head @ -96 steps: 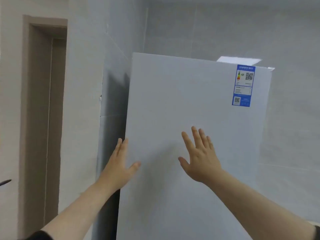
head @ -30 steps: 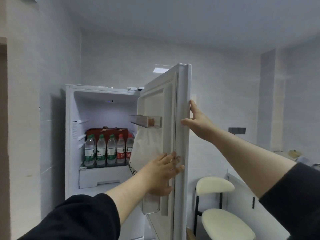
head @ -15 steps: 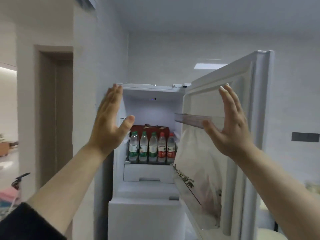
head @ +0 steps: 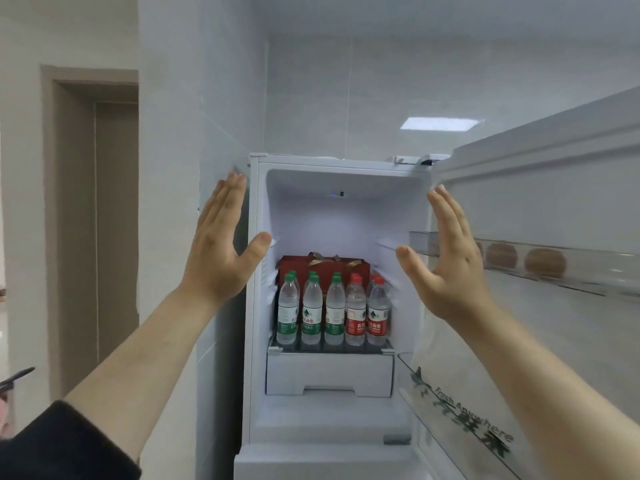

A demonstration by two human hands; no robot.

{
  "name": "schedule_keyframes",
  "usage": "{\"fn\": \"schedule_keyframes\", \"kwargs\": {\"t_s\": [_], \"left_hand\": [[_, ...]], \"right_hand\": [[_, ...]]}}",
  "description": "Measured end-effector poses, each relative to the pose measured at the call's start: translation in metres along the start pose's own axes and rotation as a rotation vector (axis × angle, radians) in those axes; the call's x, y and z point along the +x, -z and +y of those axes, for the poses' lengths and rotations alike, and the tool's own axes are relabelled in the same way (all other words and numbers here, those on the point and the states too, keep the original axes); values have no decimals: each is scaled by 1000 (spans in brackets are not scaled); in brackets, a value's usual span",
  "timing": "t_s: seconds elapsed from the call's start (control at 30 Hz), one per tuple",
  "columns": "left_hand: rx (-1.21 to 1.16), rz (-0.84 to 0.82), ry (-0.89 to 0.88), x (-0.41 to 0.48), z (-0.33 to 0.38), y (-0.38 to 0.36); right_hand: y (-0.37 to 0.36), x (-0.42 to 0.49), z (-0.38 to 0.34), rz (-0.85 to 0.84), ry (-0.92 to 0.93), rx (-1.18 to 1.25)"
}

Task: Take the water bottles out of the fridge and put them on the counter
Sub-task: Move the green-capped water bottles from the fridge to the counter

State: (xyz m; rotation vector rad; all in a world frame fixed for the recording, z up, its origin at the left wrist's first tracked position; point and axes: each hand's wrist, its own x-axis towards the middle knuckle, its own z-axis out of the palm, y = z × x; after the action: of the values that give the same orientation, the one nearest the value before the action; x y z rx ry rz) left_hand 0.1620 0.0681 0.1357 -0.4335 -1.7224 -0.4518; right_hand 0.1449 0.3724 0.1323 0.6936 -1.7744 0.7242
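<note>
The white fridge (head: 258,209) stands open in front of me. Several clear water bottles (head: 334,311) stand upright in rows on its shelf, some with green caps and labels on the left, some with red ones (head: 356,313) on the right. My left hand (head: 221,251) is raised flat beside the fridge's left edge, fingers apart, holding nothing. My right hand (head: 446,261) is raised flat at the right side of the opening, in front of the door, also empty. Both hands are above and in front of the bottles, not touching them.
A red gift box (head: 322,266) sits behind the bottles. The open fridge door (head: 554,188) swings out to the right; its shelf holds eggs (head: 543,263) and a white plastic bag (head: 460,410) hangs below. A white drawer (head: 329,374) lies under the shelf. A doorway (head: 97,220) is at the left.
The fridge door has gone from shut to wide open. Since half a second ago I have come closer, and both open hands have spread to either side of the opening.
</note>
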Motion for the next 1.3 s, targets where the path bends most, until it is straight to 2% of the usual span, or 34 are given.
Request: {"fn": "schedule_keyframes", "kwargs": {"t_s": [0.17, 0.4, 0.47, 0.63, 0.73, 0.87, 1.07, 1.3], "left_hand": [[-55, -18, 43, 0, -48, -52], [-120, -86, 140, -12, -100, -154], [-183, -102, 264, -17, -112, -181], [-471, -49, 729, -34, -142, -250], [-485, -97, 868, -44, -162, -286], [-415, -190, 1023, -46, -191, -333], [-392, -160, 1175, -71, -241, -385], [-294, -277, 1167, -112, -270, -409]], "right_hand": [[-70, 13, 20, -13, -85, 47], [-197, 17, 77, -62, -306, 230], [-232, 13, 99, -122, -394, 287], [-308, 8, 151, -192, -628, 471], [-346, 7, 179, -283, -721, 534], [-386, 13, 209, -420, -759, 473], [-440, 20, 234, -521, -812, 353], [-470, 9, 243, -666, -797, 241]]}}
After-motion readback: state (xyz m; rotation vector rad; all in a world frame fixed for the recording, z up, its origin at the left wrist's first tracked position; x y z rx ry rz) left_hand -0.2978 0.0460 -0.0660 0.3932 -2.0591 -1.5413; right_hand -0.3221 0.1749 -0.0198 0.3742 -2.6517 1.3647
